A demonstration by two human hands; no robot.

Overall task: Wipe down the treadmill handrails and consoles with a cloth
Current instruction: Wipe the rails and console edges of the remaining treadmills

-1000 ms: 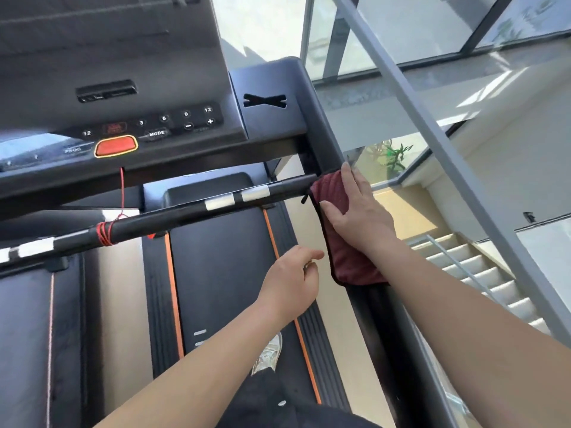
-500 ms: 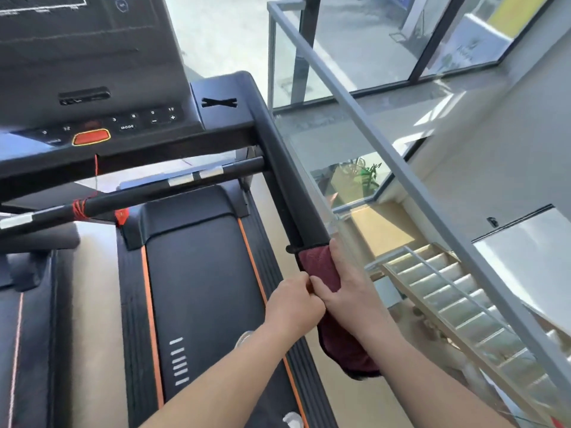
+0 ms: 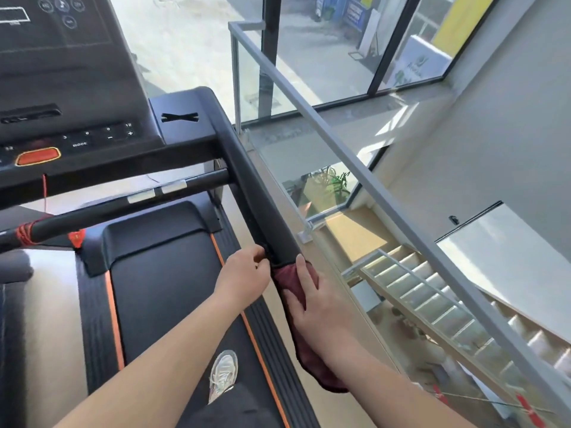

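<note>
Two hands at the lower end of the handrail point(image 3: 247, 186), cloth point(image 3: 310, 364) under one.

Pressed the right hand point(image 3: 313, 307) flat, fingers straight, onto the dark red cloth, draped over the black handrail's lower end along the treadmill's right edge, with the cloth's tail hanging below that wrist. Held the left hand point(image 3: 244, 281) with fingers curled against the handrail's inner side, just beside the cloth's upper edge; could not tell whether pinching the cloth or only touching the rail. Stood on the black belt point(image 3: 167, 291), one pale shoe point(image 3: 223, 375) showing near its right edge. Faced the console point(image 3: 71, 81) at the treadmill's far end, an orange button point(image 3: 38, 156) near its lower edge and a crossbar point(image 3: 123, 208) beneath.
</note>
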